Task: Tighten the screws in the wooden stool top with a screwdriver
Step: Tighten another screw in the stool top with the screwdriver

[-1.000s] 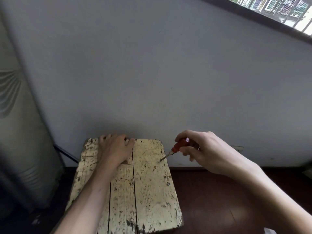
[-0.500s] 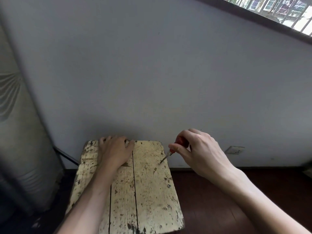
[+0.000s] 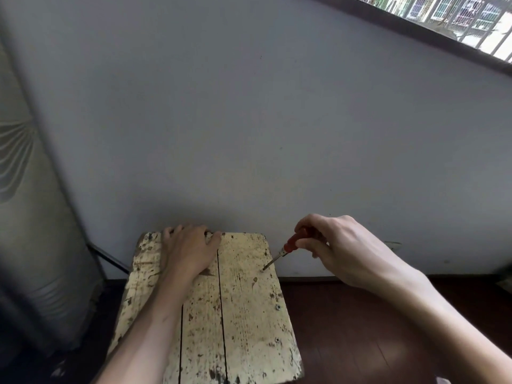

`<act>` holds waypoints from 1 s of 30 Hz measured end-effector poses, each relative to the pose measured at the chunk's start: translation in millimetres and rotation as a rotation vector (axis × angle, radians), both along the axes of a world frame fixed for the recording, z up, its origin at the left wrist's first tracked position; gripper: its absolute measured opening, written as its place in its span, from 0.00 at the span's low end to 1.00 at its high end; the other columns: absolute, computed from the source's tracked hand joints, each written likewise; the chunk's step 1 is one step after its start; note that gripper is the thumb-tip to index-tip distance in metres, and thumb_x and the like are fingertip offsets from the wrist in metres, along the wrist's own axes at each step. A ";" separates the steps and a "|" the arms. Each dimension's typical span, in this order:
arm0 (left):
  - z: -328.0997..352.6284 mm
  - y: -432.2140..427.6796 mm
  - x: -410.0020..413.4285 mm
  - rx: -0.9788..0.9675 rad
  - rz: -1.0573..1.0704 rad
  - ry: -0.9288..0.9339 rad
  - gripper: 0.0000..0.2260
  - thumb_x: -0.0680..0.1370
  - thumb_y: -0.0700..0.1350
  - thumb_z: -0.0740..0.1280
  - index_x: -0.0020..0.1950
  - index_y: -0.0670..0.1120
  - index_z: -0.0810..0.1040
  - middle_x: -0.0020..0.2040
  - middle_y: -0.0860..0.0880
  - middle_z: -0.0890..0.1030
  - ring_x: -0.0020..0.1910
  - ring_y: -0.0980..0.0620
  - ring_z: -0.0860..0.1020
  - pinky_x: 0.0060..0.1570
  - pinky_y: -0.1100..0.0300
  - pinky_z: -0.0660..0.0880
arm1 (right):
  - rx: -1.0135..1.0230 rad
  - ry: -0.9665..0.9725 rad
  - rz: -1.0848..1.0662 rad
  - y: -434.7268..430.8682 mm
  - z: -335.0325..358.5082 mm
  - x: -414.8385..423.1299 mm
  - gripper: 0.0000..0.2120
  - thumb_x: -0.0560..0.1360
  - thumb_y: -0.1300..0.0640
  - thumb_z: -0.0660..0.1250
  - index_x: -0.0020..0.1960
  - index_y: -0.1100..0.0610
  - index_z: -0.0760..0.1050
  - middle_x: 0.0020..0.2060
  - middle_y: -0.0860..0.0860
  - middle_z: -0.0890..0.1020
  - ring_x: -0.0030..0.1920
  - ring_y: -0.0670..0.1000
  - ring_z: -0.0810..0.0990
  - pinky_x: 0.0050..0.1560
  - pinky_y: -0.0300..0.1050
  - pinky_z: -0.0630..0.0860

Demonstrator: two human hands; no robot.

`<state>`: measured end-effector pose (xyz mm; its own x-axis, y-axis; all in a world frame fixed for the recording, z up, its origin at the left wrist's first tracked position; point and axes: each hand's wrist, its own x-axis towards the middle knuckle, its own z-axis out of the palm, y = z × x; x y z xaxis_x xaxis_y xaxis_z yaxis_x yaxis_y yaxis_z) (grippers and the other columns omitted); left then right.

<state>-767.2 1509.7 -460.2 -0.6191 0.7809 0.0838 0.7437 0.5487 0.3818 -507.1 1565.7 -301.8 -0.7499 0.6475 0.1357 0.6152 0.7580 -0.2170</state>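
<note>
A plain grey wall filled most of the view, with a barred window in the upper right corner and dark brown wooden floor below. A tall grey rounded casing stood at the left, and a dark cable ran down beside it towards the floor.

The wooden stool top, three cream-painted planks with much paint chipped off, stood on the floor with its far end close to the wall. The left hand lay palm down on the far end of the planks, the thumb stretched out on the wood and the fingers reaching the far edge; whether the fingertips bent over that edge could not be made out.

The right hand hovered off the stool's right side, its fingers and thumb curled round the red handle of a screwdriver. The tool slanted down to the left, and its tip met a screw near the right edge of the top. Two more screw heads sat nearer the camera along the same plank, apart from the tool.
</note>
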 end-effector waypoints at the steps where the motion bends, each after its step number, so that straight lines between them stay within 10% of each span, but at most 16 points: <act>1: 0.0 -0.1 -0.3 0.001 0.002 -0.002 0.21 0.82 0.63 0.55 0.60 0.55 0.82 0.60 0.50 0.82 0.63 0.47 0.74 0.64 0.49 0.59 | 0.021 0.005 -0.035 -1.4 -2.5 -0.9 0.09 0.81 0.42 0.66 0.50 0.46 0.79 0.31 0.39 0.79 0.36 0.45 0.78 0.40 0.47 0.77; 8: 2.5 -0.7 1.4 0.012 0.005 0.002 0.19 0.82 0.62 0.56 0.55 0.55 0.83 0.57 0.51 0.83 0.61 0.48 0.75 0.63 0.51 0.61 | 0.152 0.116 -0.204 -14.6 -21.7 -9.1 0.20 0.79 0.33 0.62 0.41 0.46 0.80 0.24 0.44 0.76 0.31 0.48 0.76 0.35 0.46 0.70; 14: 5.5 -3.1 2.8 -0.002 -0.009 0.009 0.20 0.83 0.62 0.55 0.59 0.55 0.82 0.59 0.50 0.82 0.62 0.47 0.74 0.63 0.50 0.62 | 0.047 0.121 -0.102 -16.6 -17.1 -12.1 0.09 0.82 0.47 0.64 0.62 0.44 0.74 0.46 0.34 0.84 0.55 0.47 0.79 0.51 0.50 0.77; 19: 6.4 -3.4 3.7 0.007 -0.010 -0.001 0.19 0.83 0.61 0.55 0.58 0.55 0.82 0.59 0.50 0.82 0.62 0.47 0.74 0.63 0.50 0.61 | -0.093 0.080 -0.080 -8.8 -6.4 -5.4 0.10 0.83 0.57 0.65 0.63 0.47 0.75 0.38 0.25 0.79 0.43 0.34 0.78 0.44 0.27 0.71; 23: 5.0 -3.2 2.8 0.001 -0.009 -0.005 0.19 0.83 0.62 0.55 0.59 0.56 0.82 0.59 0.51 0.83 0.62 0.47 0.74 0.64 0.50 0.60 | -0.097 0.015 -0.080 -7.8 4.1 -4.9 0.10 0.83 0.55 0.65 0.63 0.48 0.77 0.42 0.43 0.83 0.43 0.46 0.82 0.49 0.46 0.79; 30: 3.5 -1.3 1.4 -0.002 -0.009 0.000 0.19 0.82 0.62 0.55 0.59 0.56 0.82 0.59 0.51 0.83 0.62 0.48 0.74 0.63 0.50 0.60 | -0.049 0.043 -0.074 -15.9 -1.8 -7.8 0.06 0.82 0.48 0.67 0.55 0.49 0.77 0.37 0.37 0.81 0.39 0.47 0.78 0.44 0.45 0.77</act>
<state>-765.8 1508.4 -456.7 -0.6122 0.7864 0.0818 0.7484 0.5430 0.3808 -514.9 1549.9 -303.6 -0.6940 0.7075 0.1335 0.6583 0.6987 -0.2802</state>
